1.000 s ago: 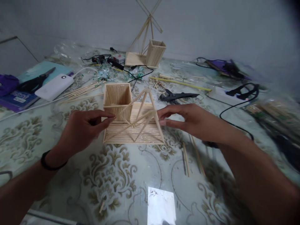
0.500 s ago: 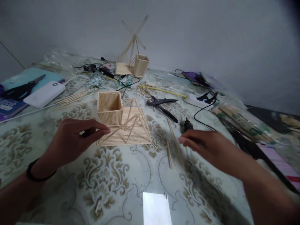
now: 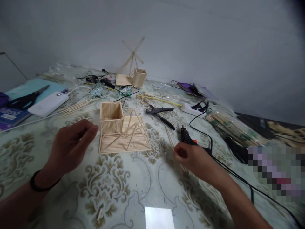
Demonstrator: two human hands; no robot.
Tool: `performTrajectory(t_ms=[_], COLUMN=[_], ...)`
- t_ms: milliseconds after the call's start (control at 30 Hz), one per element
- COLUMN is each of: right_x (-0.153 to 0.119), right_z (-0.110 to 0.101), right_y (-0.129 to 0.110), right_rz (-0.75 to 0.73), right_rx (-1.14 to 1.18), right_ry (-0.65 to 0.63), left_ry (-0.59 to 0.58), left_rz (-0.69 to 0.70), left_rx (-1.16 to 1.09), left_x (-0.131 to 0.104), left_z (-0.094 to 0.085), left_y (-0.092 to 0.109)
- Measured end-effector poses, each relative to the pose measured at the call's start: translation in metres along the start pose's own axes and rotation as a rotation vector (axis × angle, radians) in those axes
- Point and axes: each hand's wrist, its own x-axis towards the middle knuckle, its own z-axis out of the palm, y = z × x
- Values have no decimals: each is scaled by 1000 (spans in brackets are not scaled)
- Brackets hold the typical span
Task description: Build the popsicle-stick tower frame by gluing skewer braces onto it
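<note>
My left hand (image 3: 73, 146) is closed beside the box end of a model made of thin wooden sticks. No object shows between its thumb and fingers. That model (image 3: 114, 144) has a flat stick base, an open square box (image 3: 111, 119) and slanted stick frames. My right hand (image 3: 194, 159) is closed low over the table, its fingertips pinched on a thin wooden stick, mostly hidden by the hand. Another wooden stick (image 3: 169, 136) runs partly beneath that hand. Just beyond it lies a black glue gun (image 3: 187, 136) with an orange trigger.
Black-handled pliers (image 3: 159, 114) lie behind the model. Farther back stands a similar stick model with windmill blades (image 3: 133, 52). Scissors (image 3: 28, 97) and a white power bank (image 3: 49, 104) are at left. A power strip (image 3: 193, 109), cables and bagged sticks (image 3: 231, 128) occupy the right.
My left hand has drawn back from the model's slanted stick. My right hand has moved left and down to the loose sticks; the short stick no longer shows on the table. The view has shifted.
</note>
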Motion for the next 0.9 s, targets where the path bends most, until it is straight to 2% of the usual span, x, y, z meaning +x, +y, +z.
performTrajectory(t_ms=[133,300,433,567,700,800,900], right_x=[15,72,120,148,159,154,135], right_z=[-16,-11,4,16,9,-13,-38], right_y=[-4,-35,-60,-67,-59,-47,-33], right_rz=[-137,-256,-277,-234,-184,-141,-117], right_rx=[67,-86,-187,-285,-331,-312,-219], right_ry=[80,117,57,-60,-118,-82,-20], left_ry=[-59,-123,-93,-55,-22,-11,-5], left_rz=[11,38,173,263,342,377,434], left_rx=[-60,-151,-119,-52,12,34,37], left_x=[-2,-3,2,6,6,6,5], left_z=[0,5,6,6,6,5,4], left_y=[0,-2,-4,-3,1,4,6])
